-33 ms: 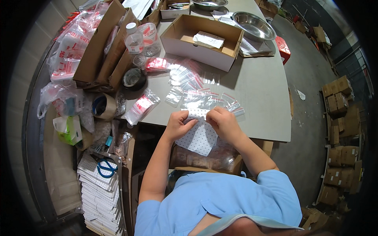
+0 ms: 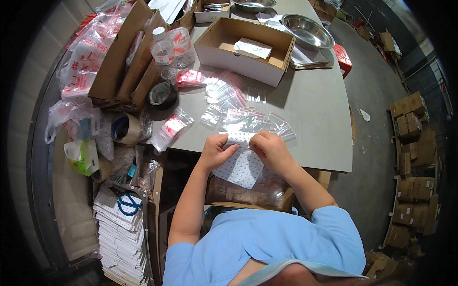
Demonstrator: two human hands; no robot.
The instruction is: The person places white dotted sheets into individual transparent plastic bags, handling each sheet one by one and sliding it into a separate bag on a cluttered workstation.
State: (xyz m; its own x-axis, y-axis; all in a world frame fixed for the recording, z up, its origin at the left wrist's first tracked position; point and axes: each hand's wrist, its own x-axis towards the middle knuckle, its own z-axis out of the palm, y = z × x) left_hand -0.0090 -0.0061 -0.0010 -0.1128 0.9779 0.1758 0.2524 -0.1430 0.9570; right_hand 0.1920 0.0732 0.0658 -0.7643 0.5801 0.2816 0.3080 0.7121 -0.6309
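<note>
A white sheet with rows of small dark printed marks point(image 2: 238, 168) hangs over the table's near edge, its top part folded over. At the fold's left end, my left hand point(image 2: 217, 150) pinches it between thumb and fingers. My right hand point(image 2: 268, 147) grips the fold's right end, fingertips curled against the paper. Just beyond both hands lie several small clear zip bags with red strips point(image 2: 243, 119), overlapping on the grey table point(image 2: 319, 119). A bundle of clear bags with a red-printed wrapper point(image 2: 171, 129) is left of my left hand.
Farther back stands an open cardboard box point(image 2: 243, 71) beside a steel bowl point(image 2: 307, 32). Tape rolls point(image 2: 126, 128), a clear bottle point(image 2: 162, 50) and cardboard point(image 2: 119, 57) crowd the left. Blue-handled scissors point(image 2: 129, 204) lie on stacked printed sheets point(image 2: 121, 238). Below the sheet is a plastic-covered carton point(image 2: 272, 193).
</note>
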